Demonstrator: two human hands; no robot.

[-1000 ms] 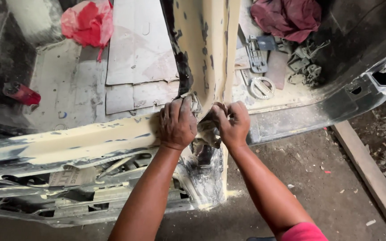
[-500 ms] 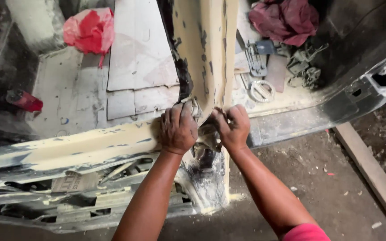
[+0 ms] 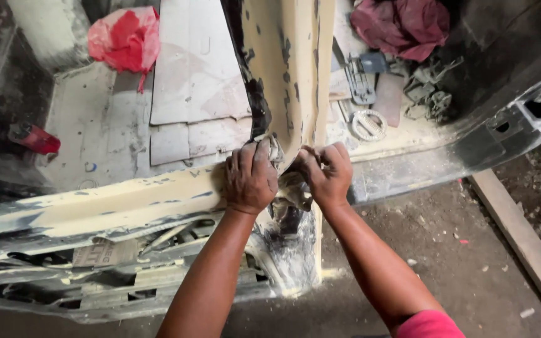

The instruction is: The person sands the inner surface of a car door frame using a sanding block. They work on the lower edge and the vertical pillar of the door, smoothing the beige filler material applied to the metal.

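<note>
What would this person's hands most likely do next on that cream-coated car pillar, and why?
Probably another short rubbing stroke along the pillar's base. Both the left hand and right hand press a grey sanding sheet where pillar meets sill, and dark patches show through the coating there.

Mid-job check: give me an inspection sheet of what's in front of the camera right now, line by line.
Surface: cream-filler-coated car body pillar and sill, patchy dark spots showing through.
Job's things: a crumpled sanding sheet pressed against the pillar base.
Clutter: red plastic bag, maroon rag, round metal part, flat cardboard pieces.
Grippers: left hand and right hand both closed at the pillar base.
Cables: nothing seen.
Surroundings: dusty concrete floor, wooden plank at right.
</note>
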